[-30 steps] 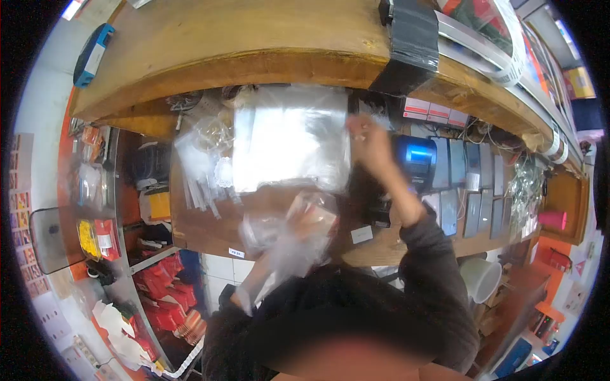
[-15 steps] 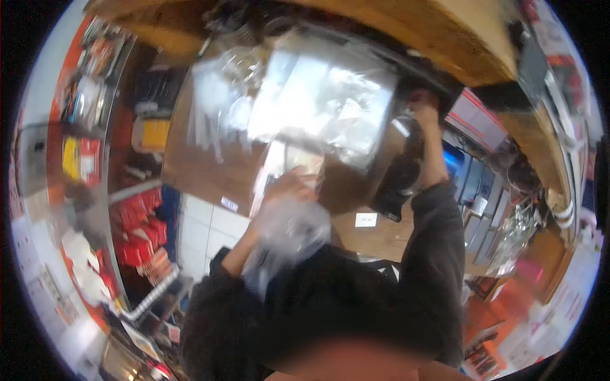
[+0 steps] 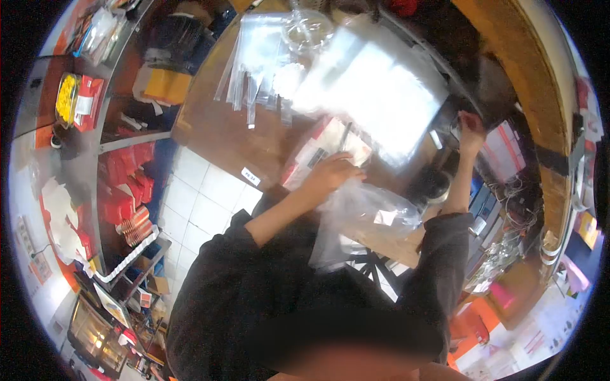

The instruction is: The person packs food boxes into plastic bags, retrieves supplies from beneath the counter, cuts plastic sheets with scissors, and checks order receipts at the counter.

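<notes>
My left hand is closed on a clear plastic bag, which hangs crumpled from its fingers towards my lap. Just beyond those fingers lies a white packet with red edges, close to the near edge of the brown table. My right hand is stretched out to the far right, beside dark items at the table's side. Its fingers look curled, and whatever they may hold is too blurred to name. A shiny stack of clear plastic sheets lies between the two hands.
Narrow clear sleeves and a roll of clear tape lie at the far left of the table. Shelves with red packets stand to the left. A wooden beam curves along the right, above cables and a red-and-white box.
The view has turned, so the table and both hands sit further right. The plastic bag, bunched near my left wrist before, now spreads to the right. My right hand stays stretched out.
</notes>
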Motion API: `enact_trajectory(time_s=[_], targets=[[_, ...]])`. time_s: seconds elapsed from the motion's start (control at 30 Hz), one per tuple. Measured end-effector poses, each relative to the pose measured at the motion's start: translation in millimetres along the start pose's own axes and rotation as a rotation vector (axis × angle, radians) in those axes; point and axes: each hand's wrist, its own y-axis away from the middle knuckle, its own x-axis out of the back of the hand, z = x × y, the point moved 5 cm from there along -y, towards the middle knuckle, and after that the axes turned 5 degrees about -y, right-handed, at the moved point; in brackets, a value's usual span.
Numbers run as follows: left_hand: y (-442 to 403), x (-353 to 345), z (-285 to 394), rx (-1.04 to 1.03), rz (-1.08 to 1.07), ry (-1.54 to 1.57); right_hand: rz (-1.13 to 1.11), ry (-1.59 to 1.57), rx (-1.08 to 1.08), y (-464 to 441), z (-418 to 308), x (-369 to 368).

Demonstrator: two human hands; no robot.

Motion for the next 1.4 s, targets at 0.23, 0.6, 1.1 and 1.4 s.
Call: enact_trajectory(time_s=[0.23,0.6,1.1,1.4], targets=[[-2.7,-3.6,-6.5,0.181,0.008,0.112,0.285,-0.083,0.069,61.3,-118.0,11.8],[6.0,24.3,3.5,0.323,0.035,0.371,-0.195,-0.293,-0.393,264.7,-181.4,-84.5],[-15.4,21.3,59.6,0.075,-0.251,-0.502,-0.265,-1.329,-0.976,325.2,-221.1,-155.0],[20.6,34.4,2.9,1.092,0.324,0.649,0.046,-1.841,-1.14,323.3,-196.7,-174.6]])
